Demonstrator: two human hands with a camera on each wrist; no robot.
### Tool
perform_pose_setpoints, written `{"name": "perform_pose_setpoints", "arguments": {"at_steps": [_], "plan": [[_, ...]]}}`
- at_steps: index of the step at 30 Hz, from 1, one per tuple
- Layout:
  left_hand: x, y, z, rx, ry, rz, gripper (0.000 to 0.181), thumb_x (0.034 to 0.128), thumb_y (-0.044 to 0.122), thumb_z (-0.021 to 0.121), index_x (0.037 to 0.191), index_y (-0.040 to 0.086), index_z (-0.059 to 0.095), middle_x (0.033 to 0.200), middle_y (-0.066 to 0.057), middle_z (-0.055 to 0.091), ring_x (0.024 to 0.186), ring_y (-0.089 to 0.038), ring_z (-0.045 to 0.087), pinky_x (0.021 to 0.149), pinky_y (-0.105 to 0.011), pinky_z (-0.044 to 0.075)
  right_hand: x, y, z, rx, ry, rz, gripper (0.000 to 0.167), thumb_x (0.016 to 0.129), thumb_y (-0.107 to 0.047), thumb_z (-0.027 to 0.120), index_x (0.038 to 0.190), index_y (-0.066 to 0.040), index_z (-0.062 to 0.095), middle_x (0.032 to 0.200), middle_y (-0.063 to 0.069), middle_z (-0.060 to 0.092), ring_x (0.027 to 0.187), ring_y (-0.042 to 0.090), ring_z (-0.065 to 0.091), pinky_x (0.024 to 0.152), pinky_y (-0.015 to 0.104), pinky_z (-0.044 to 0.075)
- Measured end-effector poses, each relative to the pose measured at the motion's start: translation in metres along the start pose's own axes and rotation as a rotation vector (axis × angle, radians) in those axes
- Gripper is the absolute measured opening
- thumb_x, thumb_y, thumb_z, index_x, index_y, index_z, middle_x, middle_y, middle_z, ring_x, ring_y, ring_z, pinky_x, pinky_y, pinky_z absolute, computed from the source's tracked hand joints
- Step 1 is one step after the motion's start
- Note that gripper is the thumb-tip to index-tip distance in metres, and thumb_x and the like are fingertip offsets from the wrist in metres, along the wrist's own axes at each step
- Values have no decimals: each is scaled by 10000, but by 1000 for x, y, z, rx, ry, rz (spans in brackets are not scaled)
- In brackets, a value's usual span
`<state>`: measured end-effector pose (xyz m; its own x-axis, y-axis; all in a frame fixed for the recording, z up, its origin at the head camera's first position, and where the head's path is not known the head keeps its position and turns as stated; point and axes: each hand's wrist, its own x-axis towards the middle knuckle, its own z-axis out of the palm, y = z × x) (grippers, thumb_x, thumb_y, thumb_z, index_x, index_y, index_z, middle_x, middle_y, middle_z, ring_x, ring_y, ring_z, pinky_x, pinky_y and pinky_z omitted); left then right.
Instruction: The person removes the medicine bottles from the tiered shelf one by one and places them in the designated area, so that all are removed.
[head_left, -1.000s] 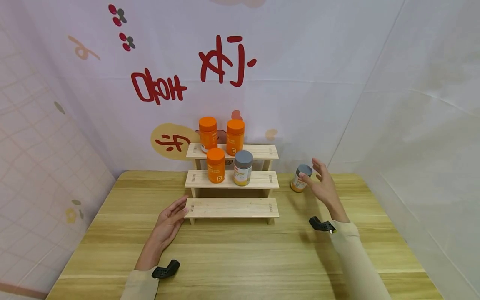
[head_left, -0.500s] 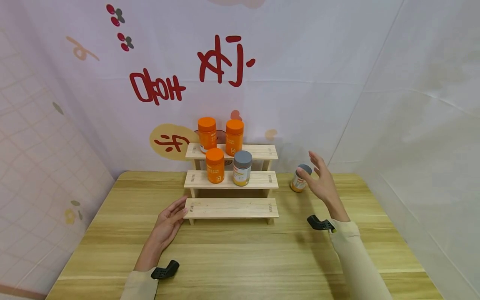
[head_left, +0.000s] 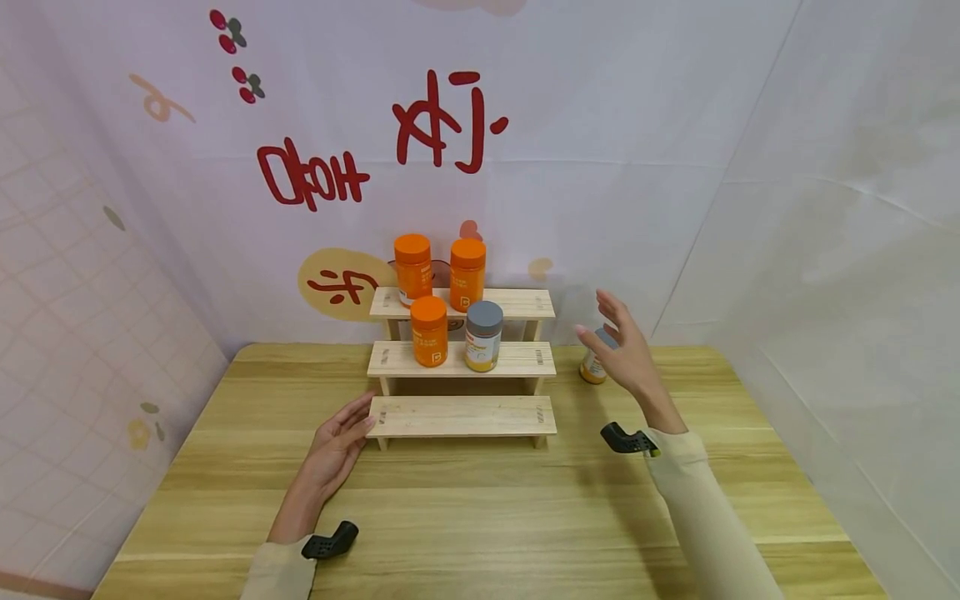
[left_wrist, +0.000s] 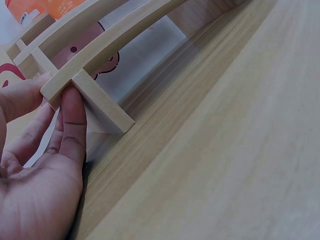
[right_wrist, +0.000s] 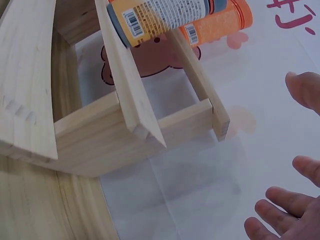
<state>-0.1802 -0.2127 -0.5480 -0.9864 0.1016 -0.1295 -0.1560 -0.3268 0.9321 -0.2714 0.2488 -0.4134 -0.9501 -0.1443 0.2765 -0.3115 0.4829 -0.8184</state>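
Shelf (head_left: 461,417) is pinched at its low left end by the left hand (head_left: 335,447); the right hand (head_left: 628,354), spread, holding nothing, partly hides a grey-lidded jar (head_left: 592,369), perhaps without touching

Dressed in long cream sleeves (head_left: 708,517), worn with a pair of black, bent, finely dotted wrist devices (head_left: 327,543).

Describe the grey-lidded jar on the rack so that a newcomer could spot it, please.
Find the wooden rack on the table, then its middle shelf. The grey-lidded jar stands there, right of an orange jar. Its grey lid sets it apart from the rack's three orange-lidded jars.
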Motion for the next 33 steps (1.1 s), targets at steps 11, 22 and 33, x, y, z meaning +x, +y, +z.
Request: {"name": "perform_pose_setpoints", "arguments": {"at_steps": [11, 22, 33], "plan": [[-1, 1, -1, 7, -9, 10, 693, 1019, 50, 614, 1616, 17, 263, 1368, 81, 491, 1184, -4, 543, 918, -144, 498, 11, -22, 14, 64, -59, -51, 765, 1017, -318, 661, 1642, -236, 227, 1685, 147, 246, 1566, 332, 248, 1247, 565, 260], [-1, -1, -1, 26, -9, 2, 687, 1020, 74, 620, 1615, 33, 278, 1377, 90, 485, 1177, -9, 532, 886, -149, 484, 21, -37, 29, 86, -89, -53, 774, 1011, -320, 670, 1642, -216, 234, 1691, 120, 258, 1557, 303, 276, 1251, 527, 279], [0, 0, 0, 11, -8, 8, 705, 1012, 60, 628, 1613, 2, 263, 1347, 82, 505, 1190, -17, 533, 925, -146, 496, 33, -52, 39, 129, -132, -93, 797, 1011, -263, 670, 1652, -205, 201, 1691, 116, 270, 1553, 317, 290, 1235, 554, 297]]}}
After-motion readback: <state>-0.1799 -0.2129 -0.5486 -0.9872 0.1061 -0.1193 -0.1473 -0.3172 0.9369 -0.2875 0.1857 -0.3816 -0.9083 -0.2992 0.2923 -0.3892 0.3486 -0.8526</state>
